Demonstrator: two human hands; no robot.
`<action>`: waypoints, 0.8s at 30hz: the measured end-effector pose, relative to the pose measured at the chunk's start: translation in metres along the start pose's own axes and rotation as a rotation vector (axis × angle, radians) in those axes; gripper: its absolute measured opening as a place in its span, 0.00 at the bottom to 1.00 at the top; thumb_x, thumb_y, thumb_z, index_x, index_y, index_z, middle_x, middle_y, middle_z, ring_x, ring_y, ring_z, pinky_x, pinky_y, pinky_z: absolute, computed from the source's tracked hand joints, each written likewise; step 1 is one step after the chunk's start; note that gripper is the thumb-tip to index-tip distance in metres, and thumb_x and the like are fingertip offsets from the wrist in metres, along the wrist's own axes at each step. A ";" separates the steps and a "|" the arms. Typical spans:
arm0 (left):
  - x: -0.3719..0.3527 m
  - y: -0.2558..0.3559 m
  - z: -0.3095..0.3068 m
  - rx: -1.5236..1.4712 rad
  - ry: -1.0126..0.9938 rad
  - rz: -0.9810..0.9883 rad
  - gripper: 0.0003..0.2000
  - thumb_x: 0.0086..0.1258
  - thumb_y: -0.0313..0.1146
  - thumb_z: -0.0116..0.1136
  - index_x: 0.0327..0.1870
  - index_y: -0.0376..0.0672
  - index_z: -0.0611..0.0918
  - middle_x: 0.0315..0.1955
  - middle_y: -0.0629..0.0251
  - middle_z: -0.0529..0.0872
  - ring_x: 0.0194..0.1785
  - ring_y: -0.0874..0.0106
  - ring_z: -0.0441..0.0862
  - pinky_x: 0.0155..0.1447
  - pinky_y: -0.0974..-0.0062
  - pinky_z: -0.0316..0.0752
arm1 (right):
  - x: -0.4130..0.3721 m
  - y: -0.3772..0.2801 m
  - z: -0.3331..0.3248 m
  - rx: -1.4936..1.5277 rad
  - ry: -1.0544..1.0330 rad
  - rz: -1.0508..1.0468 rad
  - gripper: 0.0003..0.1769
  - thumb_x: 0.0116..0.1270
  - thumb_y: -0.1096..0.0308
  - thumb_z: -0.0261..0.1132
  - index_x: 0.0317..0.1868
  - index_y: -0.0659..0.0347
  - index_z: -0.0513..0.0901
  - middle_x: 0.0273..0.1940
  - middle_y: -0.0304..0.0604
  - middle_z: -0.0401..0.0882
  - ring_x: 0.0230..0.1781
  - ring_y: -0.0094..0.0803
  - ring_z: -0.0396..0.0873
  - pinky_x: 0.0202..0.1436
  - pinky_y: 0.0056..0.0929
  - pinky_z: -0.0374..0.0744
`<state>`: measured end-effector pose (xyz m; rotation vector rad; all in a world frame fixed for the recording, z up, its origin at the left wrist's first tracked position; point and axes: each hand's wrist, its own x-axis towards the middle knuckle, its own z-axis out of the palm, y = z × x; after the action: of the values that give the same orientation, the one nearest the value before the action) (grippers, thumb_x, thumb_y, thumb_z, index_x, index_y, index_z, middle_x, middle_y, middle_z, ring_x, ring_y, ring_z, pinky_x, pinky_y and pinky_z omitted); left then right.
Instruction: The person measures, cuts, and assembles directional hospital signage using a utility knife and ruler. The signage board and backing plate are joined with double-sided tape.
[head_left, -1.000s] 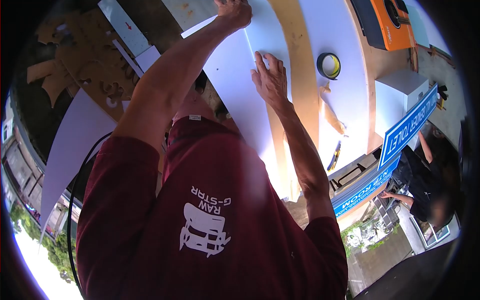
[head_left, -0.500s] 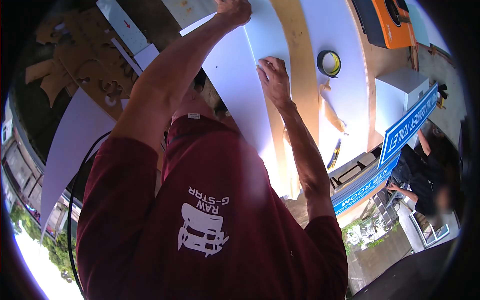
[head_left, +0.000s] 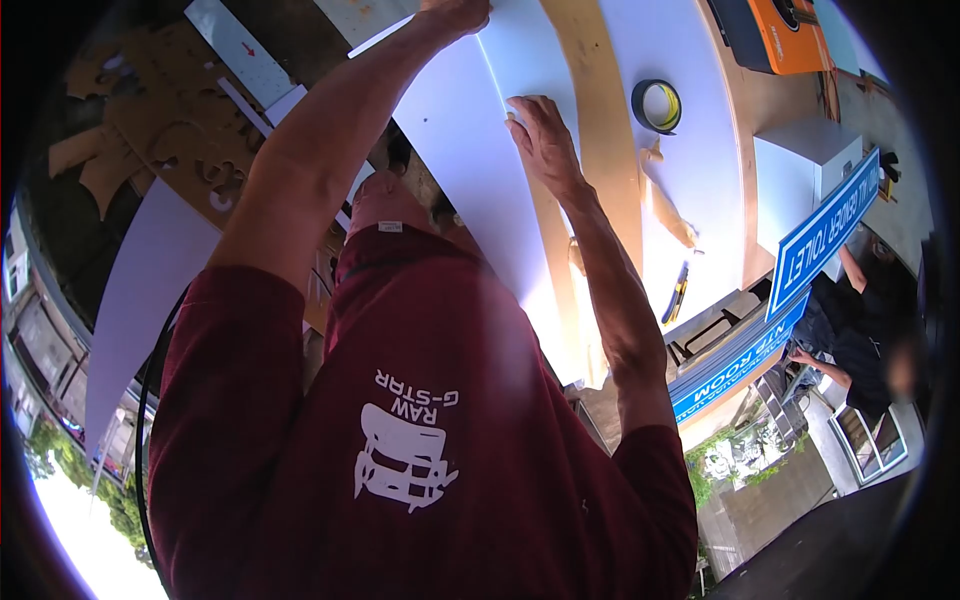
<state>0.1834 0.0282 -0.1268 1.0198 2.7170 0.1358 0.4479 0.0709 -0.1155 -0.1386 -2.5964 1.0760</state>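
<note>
My left hand (head_left: 458,14) is at the top edge of the view, over the far end of a long white sheet (head_left: 455,130); its fingers are mostly cut off. Nearer to me, my right hand (head_left: 545,140) rests on the sheet beside a thin bright straight line, fingers bent, with a small gap between thumb and forefinger. Brown backing (head_left: 603,110) shows to the right of the sheet. Beyond it, a roll of tape (head_left: 657,106), a crumpled tan strip (head_left: 665,208) and a yellow and black cutter (head_left: 677,292) lie on another white surface (head_left: 710,190).
An orange box (head_left: 775,38) and a pale box (head_left: 805,175) stand at right, near blue signs (head_left: 825,230). Another person (head_left: 850,340) is at far right. Cut brown boards (head_left: 165,120) and a curved white panel (head_left: 150,290) are at left. A black cable (head_left: 145,440) hangs there.
My right hand has shifted slightly up and left, and its thumb and forefinger look a little farther apart. My left hand is slightly higher in view, more cut off.
</note>
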 end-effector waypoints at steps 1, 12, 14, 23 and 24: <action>0.001 -0.001 0.003 0.005 0.003 0.004 0.42 0.71 0.42 0.62 0.77 0.26 0.55 0.79 0.40 0.49 0.82 0.45 0.45 0.76 0.34 0.51 | 0.001 0.001 0.001 -0.047 -0.025 -0.032 0.11 0.63 0.82 0.64 0.44 0.62 0.75 0.40 0.46 0.75 0.43 0.45 0.76 0.47 0.44 0.77; -0.003 -0.004 -0.002 -0.011 0.007 0.037 0.43 0.71 0.44 0.62 0.76 0.25 0.55 0.78 0.36 0.50 0.81 0.41 0.45 0.74 0.30 0.52 | 0.000 0.001 0.000 -0.027 0.027 0.019 0.11 0.61 0.82 0.65 0.41 0.61 0.76 0.38 0.44 0.74 0.42 0.44 0.77 0.45 0.43 0.78; -0.004 -0.004 -0.003 -0.015 0.006 0.040 0.43 0.71 0.45 0.61 0.77 0.25 0.55 0.78 0.36 0.50 0.81 0.41 0.45 0.74 0.30 0.52 | 0.001 0.009 0.004 -0.119 -0.041 -0.056 0.12 0.60 0.83 0.65 0.42 0.61 0.75 0.38 0.45 0.74 0.42 0.44 0.77 0.45 0.42 0.78; 0.004 -0.009 0.016 -0.050 0.079 0.042 0.43 0.69 0.43 0.62 0.76 0.24 0.55 0.78 0.36 0.50 0.81 0.41 0.46 0.75 0.30 0.50 | -0.010 -0.003 -0.013 0.051 -0.072 0.096 0.12 0.58 0.88 0.60 0.38 0.63 0.76 0.36 0.45 0.74 0.42 0.42 0.78 0.44 0.38 0.78; 0.003 -0.009 0.014 -0.053 0.082 0.046 0.43 0.69 0.43 0.62 0.76 0.24 0.55 0.78 0.36 0.50 0.81 0.41 0.46 0.75 0.30 0.50 | -0.023 -0.003 -0.021 0.098 -0.087 0.132 0.12 0.59 0.88 0.60 0.39 0.63 0.76 0.37 0.45 0.76 0.43 0.41 0.78 0.45 0.37 0.78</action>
<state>0.1789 0.0240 -0.1428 1.0850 2.7477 0.2617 0.4770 0.0776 -0.1058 -0.2485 -2.6358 1.2791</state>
